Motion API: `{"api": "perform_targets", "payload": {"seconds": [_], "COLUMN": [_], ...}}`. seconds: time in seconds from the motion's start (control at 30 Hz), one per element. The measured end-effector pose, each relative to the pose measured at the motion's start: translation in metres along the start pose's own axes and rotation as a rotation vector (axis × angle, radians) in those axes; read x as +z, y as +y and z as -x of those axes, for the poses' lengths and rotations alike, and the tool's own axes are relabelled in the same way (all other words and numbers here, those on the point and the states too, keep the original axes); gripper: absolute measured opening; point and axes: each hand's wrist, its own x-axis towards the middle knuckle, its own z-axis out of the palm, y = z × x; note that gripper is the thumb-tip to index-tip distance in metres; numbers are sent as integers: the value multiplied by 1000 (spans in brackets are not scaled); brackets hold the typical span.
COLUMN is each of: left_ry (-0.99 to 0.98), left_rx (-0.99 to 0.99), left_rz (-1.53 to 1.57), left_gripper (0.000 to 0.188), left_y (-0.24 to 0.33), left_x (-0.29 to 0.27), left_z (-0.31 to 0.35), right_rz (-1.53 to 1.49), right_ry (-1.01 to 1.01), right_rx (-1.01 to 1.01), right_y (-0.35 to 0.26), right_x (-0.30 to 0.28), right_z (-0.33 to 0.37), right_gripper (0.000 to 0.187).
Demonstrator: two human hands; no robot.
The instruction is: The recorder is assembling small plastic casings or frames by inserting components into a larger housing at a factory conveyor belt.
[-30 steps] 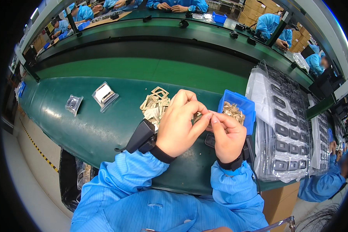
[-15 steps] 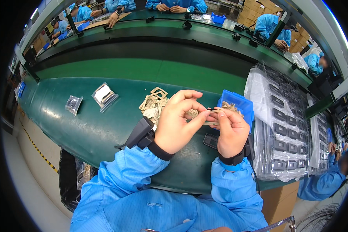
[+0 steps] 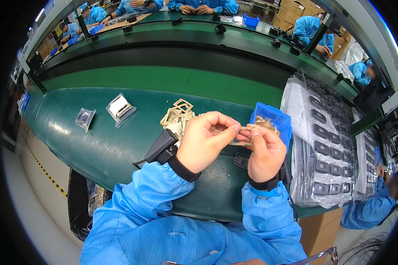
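A thin tan rectangular frame (image 3: 240, 143) is held in the air between my two hands, over the near side of the green table. My left hand (image 3: 208, 140) pinches its upper edge between thumb and forefinger. Gripping the opposite end, my right hand (image 3: 266, 152) has its thumb laid along the frame. Behind my left hand lies a loose pile of similar tan frames (image 3: 174, 117), partly hidden by it. A blue bin (image 3: 274, 115) with tan pieces inside stands just beyond my right hand. Under that hand, a dark rectangular part (image 3: 240, 160) rests on the table, partly covered.
Two clear bags with parts, a small one (image 3: 85, 118) and a larger one (image 3: 120, 109), lie on the left. Stacked clear trays of black frames (image 3: 325, 152) fill the right side. Beyond the table runs a green conveyor (image 3: 163, 30) with black parts; co-workers sit past it.
My left fingers have curled down and closed onto the frame's edge; the forefinger was raised higher before. Black parts on the far conveyor have shifted slightly right.
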Motion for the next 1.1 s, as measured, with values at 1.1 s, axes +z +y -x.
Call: {"api": "perform_targets", "payload": {"seconds": [1.1], "left_ry": [-15], "left_rx": [118], "left_rz": [22], "left_gripper": [49], "left_y": [-10], "left_x": [-2], "left_z": [-8], "right_rz": [-5], "right_ry": [11], "right_rx": [82], "right_y": [-8], "right_x": [-10], "right_z": [-9], "right_gripper": [21]}}
